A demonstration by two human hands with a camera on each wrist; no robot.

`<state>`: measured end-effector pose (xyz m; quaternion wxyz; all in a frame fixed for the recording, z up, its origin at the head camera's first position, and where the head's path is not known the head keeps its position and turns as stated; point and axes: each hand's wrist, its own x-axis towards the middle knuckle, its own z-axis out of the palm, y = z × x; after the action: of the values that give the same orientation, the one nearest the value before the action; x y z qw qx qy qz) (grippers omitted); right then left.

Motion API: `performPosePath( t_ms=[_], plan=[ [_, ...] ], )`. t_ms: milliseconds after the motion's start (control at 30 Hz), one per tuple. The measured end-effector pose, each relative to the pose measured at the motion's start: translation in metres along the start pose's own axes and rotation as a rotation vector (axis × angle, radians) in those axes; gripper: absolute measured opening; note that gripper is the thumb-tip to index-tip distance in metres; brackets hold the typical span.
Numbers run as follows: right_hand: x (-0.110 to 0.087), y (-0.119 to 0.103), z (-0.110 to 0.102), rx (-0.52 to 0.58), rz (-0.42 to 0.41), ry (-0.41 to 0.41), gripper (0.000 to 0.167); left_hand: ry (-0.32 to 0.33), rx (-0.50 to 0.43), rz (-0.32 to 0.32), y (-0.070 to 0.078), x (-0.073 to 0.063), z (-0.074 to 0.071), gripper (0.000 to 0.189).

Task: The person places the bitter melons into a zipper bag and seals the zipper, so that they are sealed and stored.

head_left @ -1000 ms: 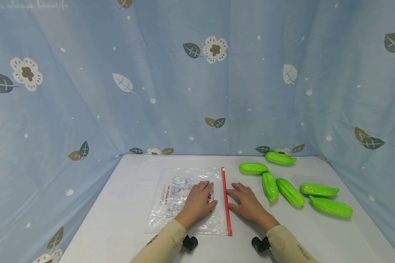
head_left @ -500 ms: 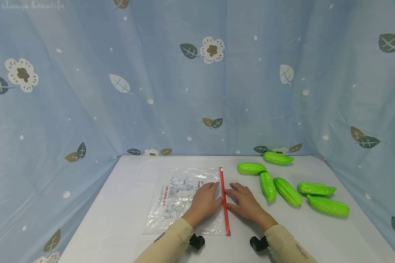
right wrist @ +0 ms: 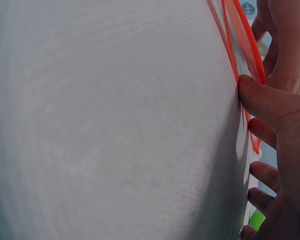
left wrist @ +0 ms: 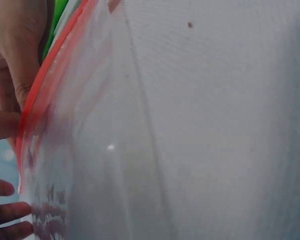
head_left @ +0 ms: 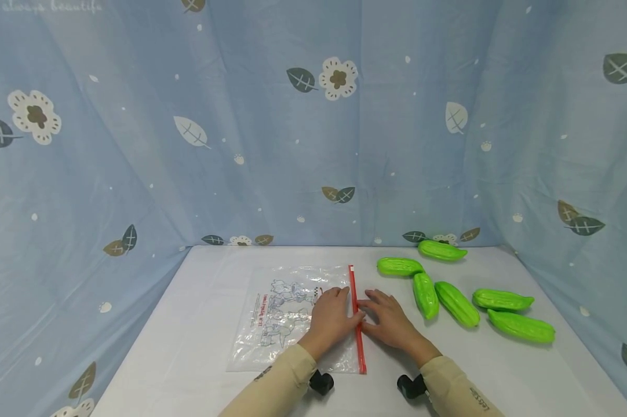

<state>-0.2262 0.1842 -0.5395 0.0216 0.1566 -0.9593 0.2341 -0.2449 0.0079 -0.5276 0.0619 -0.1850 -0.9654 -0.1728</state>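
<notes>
A clear zip bag [head_left: 279,315] printed with blue drawings lies flat on the white table, its red zip edge [head_left: 361,353] on the right. My left hand [head_left: 328,321] rests on the bag, fingers extended, with its thumb reaching onto the red edge. From the other side, my right hand [head_left: 394,324] touches that edge with its thumb and index fingertip, which stand apart. In the right wrist view, two red strips [right wrist: 260,62] of the zip edge show with a gap between them. The left wrist view shows the left thumb [left wrist: 5,124] against the zip edge, other fingers spread below.
Several bright green gourd-like vegetables [head_left: 456,304] lie to the right of the bag, one near the table's back edge. A blue patterned curtain [head_left: 313,145] surrounds the white table [head_left: 199,324] at the back and sides. Dark wrist devices [head_left: 411,387] sit under both sleeves.
My left hand has slid right across the bag, and its thumb has reached the red zip edge. The right hand has stayed at that edge. The vegetables have not moved.
</notes>
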Motion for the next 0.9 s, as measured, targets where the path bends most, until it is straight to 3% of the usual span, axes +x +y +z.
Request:
performPosePath(
  t_ms=[367,600,900],
  plan=[
    [-0.001,-0.001,-0.002,0.004,-0.007,0.0,0.054,0.02,-0.018,-0.005,-0.003,-0.002,0.001,0.058],
    [-0.001,-0.001,-0.003,0.009,-0.002,-0.014,0.056,0.064,0.019,0.035,-0.015,-0.005,-0.001,0.054],
    [0.0,0.002,-0.002,0.023,0.003,-0.019,0.056,0.112,-0.019,0.073,-0.032,-0.01,-0.003,0.052]
  ],
)
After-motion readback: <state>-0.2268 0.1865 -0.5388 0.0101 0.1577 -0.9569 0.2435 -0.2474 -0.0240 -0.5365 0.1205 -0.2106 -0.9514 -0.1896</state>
